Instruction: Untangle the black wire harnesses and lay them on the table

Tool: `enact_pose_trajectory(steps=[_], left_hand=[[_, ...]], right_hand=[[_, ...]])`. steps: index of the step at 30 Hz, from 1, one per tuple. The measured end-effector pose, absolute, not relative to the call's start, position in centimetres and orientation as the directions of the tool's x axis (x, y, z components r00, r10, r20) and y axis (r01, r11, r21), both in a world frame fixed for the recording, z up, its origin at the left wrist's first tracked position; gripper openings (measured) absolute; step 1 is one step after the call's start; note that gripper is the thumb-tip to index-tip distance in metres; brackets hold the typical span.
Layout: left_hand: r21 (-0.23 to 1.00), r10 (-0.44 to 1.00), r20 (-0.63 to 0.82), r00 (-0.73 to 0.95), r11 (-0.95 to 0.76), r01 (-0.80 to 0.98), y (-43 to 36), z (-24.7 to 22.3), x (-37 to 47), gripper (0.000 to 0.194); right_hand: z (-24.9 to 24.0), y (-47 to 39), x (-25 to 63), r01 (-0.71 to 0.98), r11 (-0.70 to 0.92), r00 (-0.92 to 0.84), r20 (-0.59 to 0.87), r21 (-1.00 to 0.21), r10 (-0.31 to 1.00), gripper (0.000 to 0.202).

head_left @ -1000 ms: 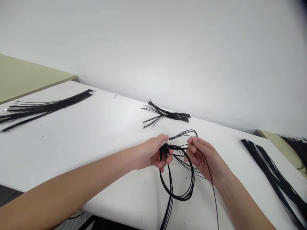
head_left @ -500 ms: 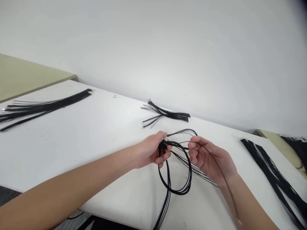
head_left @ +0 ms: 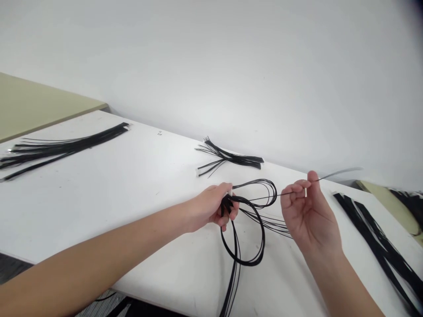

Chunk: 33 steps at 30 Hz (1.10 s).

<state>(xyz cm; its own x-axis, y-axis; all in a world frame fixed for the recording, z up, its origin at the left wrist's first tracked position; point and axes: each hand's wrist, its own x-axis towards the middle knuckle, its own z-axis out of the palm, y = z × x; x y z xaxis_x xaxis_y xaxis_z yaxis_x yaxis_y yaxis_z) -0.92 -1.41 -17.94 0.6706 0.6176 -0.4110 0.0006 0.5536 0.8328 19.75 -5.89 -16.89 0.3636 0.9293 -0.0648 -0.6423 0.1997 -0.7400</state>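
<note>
My left hand [head_left: 222, 206] is closed around a wire harness [head_left: 258, 253], black wires that loop and fan out from the fist. A bit of a white connector [head_left: 230, 192] shows by the thumb; the rest is hidden in the fingers. To the right, my right hand [head_left: 309, 215] pinches a single black wire [head_left: 284, 194] between thumb and fingers. That wire runs taut back toward the bundle, and its free end, smeared by motion, sticks out past the thumb to the right. Other loose wires of the harness pass behind my right hand, and a thicker strand hangs down over the table's front.
A bundle of black cables [head_left: 231, 157] lies at the white table's [head_left: 139, 185] back edge by the wall. More cable bundles [head_left: 76, 141] lie at the left, and flat black cables [head_left: 373, 237] at the right. Yellowish boards [head_left: 39, 103] stand beyond both ends.
My right hand has moved right and slightly up, drawing the single wire straight, with its end now flicked out to the right. My left hand has barely shifted with the bundle.
</note>
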Motion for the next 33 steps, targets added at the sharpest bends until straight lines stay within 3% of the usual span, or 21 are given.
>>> enact_pose_trajectory(steps=[3, 6, 10, 15, 33], left_hand=[[0.841, 0.602, -0.403, 0.689, 0.541, 0.020, -1.4, -17.8, -0.9, 0.037], [0.850, 0.606, -0.406, 0.684, 0.525, 0.040, -1.3, -17.7, -0.7, 0.039], [0.870, 0.613, -0.379, 0.693, 0.491, 0.041, -1.3, -17.9, -0.5, 0.041], [0.884, 0.610, -0.342, 0.715, 0.467, 0.025, -1.3, -18.0, -0.6, 0.044], [0.911, 0.586, -0.304, 0.751, 0.410, 0.049, -1.2, -18.0, -0.8, 0.045]], right_hand=[[-16.9, -6.3, 19.7, -0.505, 0.205, 0.356, 0.014, -0.838, 0.934, 0.020], [-17.4, -6.9, 19.6, -0.256, 0.167, 0.316, 0.081, -0.952, 0.945, 0.011], [-18.0, -7.5, 19.8, -0.016, 0.047, 0.147, 0.045, -0.999, 0.988, 0.017], [-18.3, -7.5, 20.0, 0.004, 0.040, 0.137, 0.040, -0.999, 0.990, 0.027], [-17.8, -7.7, 19.6, 0.138, 0.049, 0.144, 0.069, -0.989, 0.987, 0.025]])
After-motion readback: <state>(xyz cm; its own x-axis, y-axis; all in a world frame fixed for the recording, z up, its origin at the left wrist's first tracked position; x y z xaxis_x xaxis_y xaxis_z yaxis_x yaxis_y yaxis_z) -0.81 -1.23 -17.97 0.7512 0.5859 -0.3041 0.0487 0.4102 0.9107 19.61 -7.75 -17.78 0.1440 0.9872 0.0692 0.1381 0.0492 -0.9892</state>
